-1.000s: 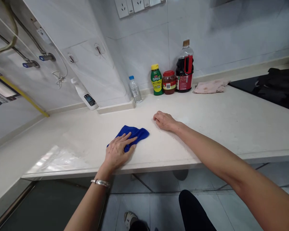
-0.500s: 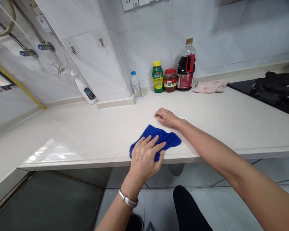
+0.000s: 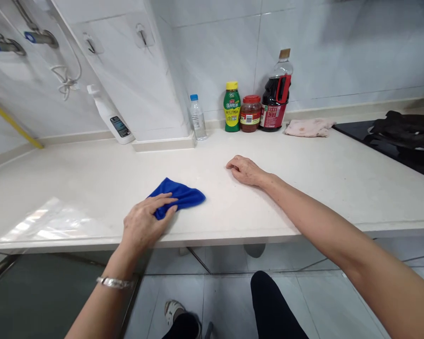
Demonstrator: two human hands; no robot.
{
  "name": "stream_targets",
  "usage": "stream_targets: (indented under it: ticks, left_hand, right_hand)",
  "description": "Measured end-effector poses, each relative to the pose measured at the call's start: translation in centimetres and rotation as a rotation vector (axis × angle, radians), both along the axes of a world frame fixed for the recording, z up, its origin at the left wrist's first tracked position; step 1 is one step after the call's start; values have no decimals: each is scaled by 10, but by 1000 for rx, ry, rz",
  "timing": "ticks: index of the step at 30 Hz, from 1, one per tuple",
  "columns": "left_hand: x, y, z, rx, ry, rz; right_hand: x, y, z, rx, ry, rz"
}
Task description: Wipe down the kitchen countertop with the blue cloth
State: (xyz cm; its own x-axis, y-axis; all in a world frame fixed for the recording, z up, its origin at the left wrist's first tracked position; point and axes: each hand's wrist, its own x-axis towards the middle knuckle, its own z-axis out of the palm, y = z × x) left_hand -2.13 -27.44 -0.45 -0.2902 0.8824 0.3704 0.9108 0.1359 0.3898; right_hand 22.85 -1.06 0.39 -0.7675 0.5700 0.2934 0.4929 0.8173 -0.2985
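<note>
My left hand [image 3: 144, 221] presses on a blue cloth [image 3: 180, 194] that lies on the white countertop [image 3: 212, 226], near its front edge. Its fingers and thumb bear on the cloth's left part, and a silver bracelet circles the wrist. Farther right, my right hand [image 3: 244, 170] rests on the countertop with its fingers curled in. Nothing shows in that hand, though the inner side of the fingers is partly hidden. The cloth and the right hand are apart.
Along the wall stand a clear bottle [image 3: 198, 120], a green squeeze bottle [image 3: 232, 108], a red-lidded jar [image 3: 250, 115] and a dark sauce bottle [image 3: 273, 101]. A pink cloth [image 3: 309, 127] lies beside the black stove [image 3: 406, 134]. A white bottle [image 3: 115, 120] leans at the pillar.
My left hand has slid the blue cloth leftward along the countertop. The right hand has stayed in nearly the same spot. The view has turned slightly.
</note>
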Motion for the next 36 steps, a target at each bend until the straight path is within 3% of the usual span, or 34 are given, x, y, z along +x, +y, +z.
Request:
stream_targets:
  ticks: [4, 10, 15, 19, 22, 30, 36]
  left_hand:
    - [0, 4, 5, -57, -31, 164]
    - [-1, 7, 7, -80, -47, 159]
    - [-51, -5, 3, -116, -50, 184]
    - [-105, -27, -2, -154, -60, 384]
    - [-131, -39, -3, -197, -42, 516]
    - [-155, -28, -3, -195, 0, 573]
    - [-160, -28, -5, -204, 70, 515]
  right_hand:
    - [1, 3, -4, 26, 16, 0]
    - [14, -1, -5, 38, 59, 53]
    - [27, -8, -2, 26, 81, 106]
    - [31, -6, -1, -19, 58, 86]
    - [31, -1, -4, -26, 73, 49]
    - [17, -5, -7, -11, 68, -46]
    - [7, -6, -10, -25, 87, -54]
